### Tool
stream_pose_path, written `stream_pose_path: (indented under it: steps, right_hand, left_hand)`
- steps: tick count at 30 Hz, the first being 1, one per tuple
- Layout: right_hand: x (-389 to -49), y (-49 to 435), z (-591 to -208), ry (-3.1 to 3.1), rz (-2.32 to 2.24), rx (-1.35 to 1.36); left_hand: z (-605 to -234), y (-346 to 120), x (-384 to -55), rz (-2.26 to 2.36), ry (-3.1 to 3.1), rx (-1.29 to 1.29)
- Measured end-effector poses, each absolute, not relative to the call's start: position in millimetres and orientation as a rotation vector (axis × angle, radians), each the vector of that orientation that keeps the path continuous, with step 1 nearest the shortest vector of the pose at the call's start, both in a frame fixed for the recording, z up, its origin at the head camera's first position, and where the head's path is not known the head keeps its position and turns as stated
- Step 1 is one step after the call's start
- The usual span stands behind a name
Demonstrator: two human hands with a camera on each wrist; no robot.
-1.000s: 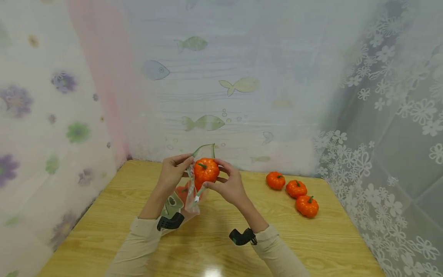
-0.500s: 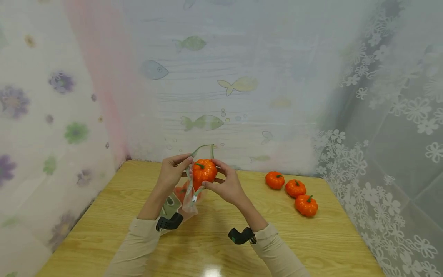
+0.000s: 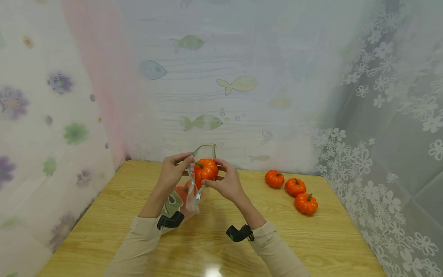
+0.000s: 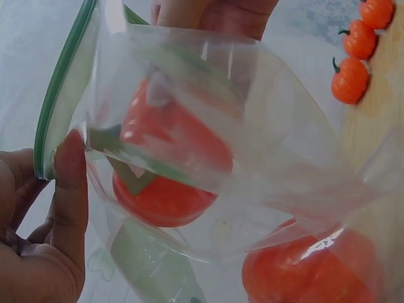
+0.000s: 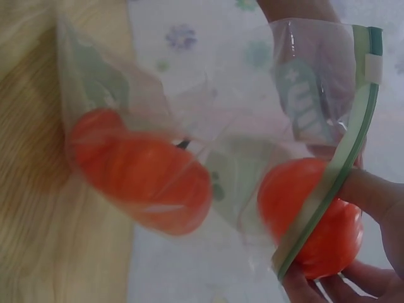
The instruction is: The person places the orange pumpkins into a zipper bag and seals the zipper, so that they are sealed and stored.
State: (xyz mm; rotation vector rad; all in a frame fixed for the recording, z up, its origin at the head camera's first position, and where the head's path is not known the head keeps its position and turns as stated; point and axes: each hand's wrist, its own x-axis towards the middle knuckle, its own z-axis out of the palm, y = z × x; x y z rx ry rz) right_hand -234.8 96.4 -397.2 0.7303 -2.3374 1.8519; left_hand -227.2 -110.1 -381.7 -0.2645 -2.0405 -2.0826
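Observation:
My left hand point(image 3: 171, 173) pinches the green-edged rim of a clear zip bag point(image 4: 290, 145) between thumb and fingers. At the bag's spread mouth, my right hand point(image 3: 226, 181) grips a small orange pumpkin point(image 3: 207, 171) with a green stem, its thumb at the near rim. Seen from the right wrist, part of this pumpkin lies behind the bag's zip strip point(image 5: 328, 183), which has a white slider point(image 5: 374, 68). Lower in the bag there is more orange pumpkin point(image 5: 151, 177), blurred by the plastic; I cannot tell how many. Green printed patches mark the bag.
Three more orange pumpkins stand in a slanting row at the right of the wooden table point(image 3: 263, 246): a far one point(image 3: 275, 179), a middle one point(image 3: 295, 187) and a near one point(image 3: 306, 204). Patterned curtains point(image 3: 238, 111) close in the back and sides.
The hands, bag and gripped pumpkin have stayed almost in place, with only slight shifts. The pumpkin's stem has turned a little to the left. The head view has shifted slightly.

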Motion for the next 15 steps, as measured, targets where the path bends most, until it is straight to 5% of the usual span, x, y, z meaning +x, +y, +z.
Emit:
stream_pose_path:
  steps: [7,15]
  right_hand:
    - [-212,93,-369,-2.367,1.809,0.733]
    - [-234,91,-397,-2.391,1.778,0.725]
  left_hand:
    - [-379,-113,-228,-2.097,-2.025,-0.285]
    - [-382,-112,-230,-2.121,-2.02,-0.296]
